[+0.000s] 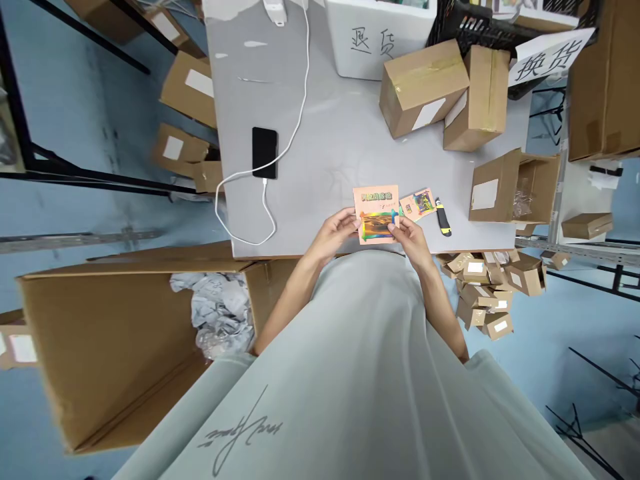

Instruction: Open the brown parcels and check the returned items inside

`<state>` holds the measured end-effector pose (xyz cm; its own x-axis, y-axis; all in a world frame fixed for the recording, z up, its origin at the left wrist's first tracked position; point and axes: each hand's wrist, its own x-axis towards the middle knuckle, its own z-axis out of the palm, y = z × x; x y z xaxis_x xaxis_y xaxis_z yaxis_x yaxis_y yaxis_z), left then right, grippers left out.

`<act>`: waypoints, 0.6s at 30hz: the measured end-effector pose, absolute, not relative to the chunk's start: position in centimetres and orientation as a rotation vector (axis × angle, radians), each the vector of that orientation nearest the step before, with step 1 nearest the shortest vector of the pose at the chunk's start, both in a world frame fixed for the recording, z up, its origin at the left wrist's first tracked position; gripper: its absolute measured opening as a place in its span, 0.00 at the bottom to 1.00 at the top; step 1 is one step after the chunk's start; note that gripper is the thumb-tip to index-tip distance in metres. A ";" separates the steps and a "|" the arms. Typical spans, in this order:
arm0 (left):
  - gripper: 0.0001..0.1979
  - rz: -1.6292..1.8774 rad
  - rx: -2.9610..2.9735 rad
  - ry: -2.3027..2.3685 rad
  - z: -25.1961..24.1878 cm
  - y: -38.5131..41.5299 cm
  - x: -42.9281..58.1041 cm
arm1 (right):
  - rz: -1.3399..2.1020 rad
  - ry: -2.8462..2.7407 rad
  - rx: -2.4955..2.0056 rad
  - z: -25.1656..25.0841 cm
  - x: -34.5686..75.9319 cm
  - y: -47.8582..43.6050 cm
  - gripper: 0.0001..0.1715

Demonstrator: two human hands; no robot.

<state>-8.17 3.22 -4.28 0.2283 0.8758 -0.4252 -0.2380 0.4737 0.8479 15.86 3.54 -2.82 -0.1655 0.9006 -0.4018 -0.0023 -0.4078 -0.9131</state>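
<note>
Between my two hands, just over the table's front edge, is a pinkish-orange printed booklet (376, 200) with a shiny rainbow-coloured picture. My left hand (336, 233) pinches its left side, and my right hand (411, 239) has the lower right side, thumb on the front. Beyond my right hand a smaller printed card (419, 204) with a similar shiny picture lies on the table. Right beside that card rests a black and yellow box cutter (443, 217).
On the grey table (320, 147) lie a black phone (265, 152) and its white cable. Farther back stand a white bin (380, 40) and closed cardboard boxes (425, 87). An open box (500, 187) stands at the right. A large carton (115, 347) holding crumpled plastic is at my left.
</note>
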 end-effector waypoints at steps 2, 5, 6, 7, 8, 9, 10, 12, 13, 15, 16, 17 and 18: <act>0.37 0.871 0.753 1.064 -4.6 3.4 -9.2 | 1.652 -1.070 -1.429 -2.5 15.3 3.3 0.39; 0.38 0.884 0.751 1.081 -5.0 4.1 -10.0 | 1.666 -1.057 -1.441 -2.1 15.3 3.0 0.42; 0.38 0.889 0.749 1.087 -5.0 4.3 -10.1 | 1.666 -1.061 -1.441 -2.0 15.4 3.0 0.42; 0.38 0.894 0.750 1.090 -4.9 4.5 -10.1 | 1.665 -1.068 -1.440 -1.9 15.5 3.0 0.42; 0.37 0.898 0.752 1.089 -4.7 4.7 -10.0 | 1.664 -1.073 -1.441 -1.8 15.7 3.0 0.41; 0.36 0.902 0.755 1.084 -4.5 4.8 -9.8 | 1.665 -1.077 -1.445 -1.8 15.9 3.0 0.41; 0.35 0.906 0.757 1.077 -4.2 4.9 -9.5 | 1.669 -1.081 -1.451 -1.7 16.2 3.1 0.40; 0.34 0.916 0.757 1.060 -3.8 5.1 -9.0 | 1.671 -1.089 -1.468 -1.7 16.7 3.2 0.41; 0.33 0.922 0.757 1.058 -3.6 5.1 -8.7 | 1.669 -1.092 -1.474 -1.7 17.0 3.3 0.41; 0.31 0.931 0.766 1.077 -3.8 5.2 -8.0 | 1.662 -1.089 -1.474 -1.8 17.6 3.4 0.42; 0.29 0.935 0.780 1.102 -4.0 5.2 -7.7 | 1.659 -1.084 -1.468 -2.0 17.9 3.5 0.42; 0.27 0.938 0.803 1.140 -4.3 5.3 -7.4 | 1.658 -1.080 -1.462 -2.2 18.3 3.6 0.42; 0.26 0.942 0.833 1.188 -4.6 5.3 -7.0 | 1.659 -1.076 -1.459 -2.4 18.6 3.7 0.42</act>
<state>-6.97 5.33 -4.60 0.1105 0.9207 -0.3743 -0.1544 0.3880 0.9086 18.64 3.75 -2.40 -0.1492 0.8882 -0.4346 0.0348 -0.4346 -0.9000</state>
